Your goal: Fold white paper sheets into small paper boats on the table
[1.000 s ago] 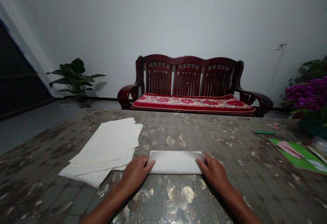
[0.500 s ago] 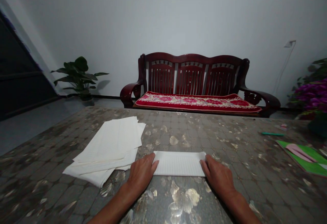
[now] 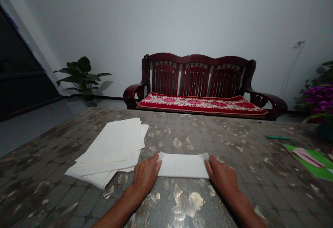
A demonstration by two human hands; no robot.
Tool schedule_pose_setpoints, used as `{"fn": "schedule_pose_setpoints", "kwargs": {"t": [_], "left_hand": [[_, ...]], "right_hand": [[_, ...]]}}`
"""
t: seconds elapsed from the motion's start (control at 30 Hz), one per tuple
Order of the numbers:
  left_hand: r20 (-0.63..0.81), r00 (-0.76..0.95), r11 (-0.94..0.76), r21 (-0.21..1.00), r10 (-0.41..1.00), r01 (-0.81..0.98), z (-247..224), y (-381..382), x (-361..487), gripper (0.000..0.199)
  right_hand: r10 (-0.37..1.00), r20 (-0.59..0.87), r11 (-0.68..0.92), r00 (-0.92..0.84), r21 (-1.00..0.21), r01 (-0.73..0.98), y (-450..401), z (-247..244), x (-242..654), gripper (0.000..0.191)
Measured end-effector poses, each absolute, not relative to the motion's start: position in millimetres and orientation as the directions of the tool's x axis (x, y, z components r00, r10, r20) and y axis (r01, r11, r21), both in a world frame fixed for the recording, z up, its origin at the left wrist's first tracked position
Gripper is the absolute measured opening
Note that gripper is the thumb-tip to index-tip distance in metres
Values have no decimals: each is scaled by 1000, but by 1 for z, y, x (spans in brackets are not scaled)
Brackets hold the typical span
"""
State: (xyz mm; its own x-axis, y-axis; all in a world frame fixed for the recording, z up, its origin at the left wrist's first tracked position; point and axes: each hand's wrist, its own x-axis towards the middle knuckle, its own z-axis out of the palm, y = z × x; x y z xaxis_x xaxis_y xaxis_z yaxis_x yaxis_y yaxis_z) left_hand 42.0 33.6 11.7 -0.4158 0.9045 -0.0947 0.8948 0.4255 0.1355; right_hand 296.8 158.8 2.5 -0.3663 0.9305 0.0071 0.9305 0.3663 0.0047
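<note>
A folded strip of white lined paper (image 3: 183, 166) lies crosswise near the front of the patterned table (image 3: 187, 131). My left hand (image 3: 147, 173) grips its left end, with the thumb on top. At the right end, my right hand (image 3: 222, 174) pinches the paper the same way. Both upper corners of the strip stick up a little beside the fingers. Left of my left hand is a loose pile of white lined sheets (image 3: 111, 143), overlapping at uneven angles.
On the table's right side lie a green pen (image 3: 279, 137) and a green sheet (image 3: 312, 164) with a pink piece (image 3: 308, 156) on it. Purple flowers (image 3: 319, 98) stand at the right edge. Beyond the table are a red wooden bench (image 3: 195, 79) and a potted plant (image 3: 83, 77).
The upper corners of the folded strip now stand up more than before. Both hands keep their hold, and the view has shifted slightly.
</note>
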Motion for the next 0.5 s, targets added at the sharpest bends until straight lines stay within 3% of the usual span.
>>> {"fn": "schedule_pose_setpoints", "kwargs": {"t": [0.5], "left_hand": [[-45,-384,386,163,922,908,7,30,40,30]], "right_hand": [[929,23,370,-370,-19,929,157,-3,294,27]]}}
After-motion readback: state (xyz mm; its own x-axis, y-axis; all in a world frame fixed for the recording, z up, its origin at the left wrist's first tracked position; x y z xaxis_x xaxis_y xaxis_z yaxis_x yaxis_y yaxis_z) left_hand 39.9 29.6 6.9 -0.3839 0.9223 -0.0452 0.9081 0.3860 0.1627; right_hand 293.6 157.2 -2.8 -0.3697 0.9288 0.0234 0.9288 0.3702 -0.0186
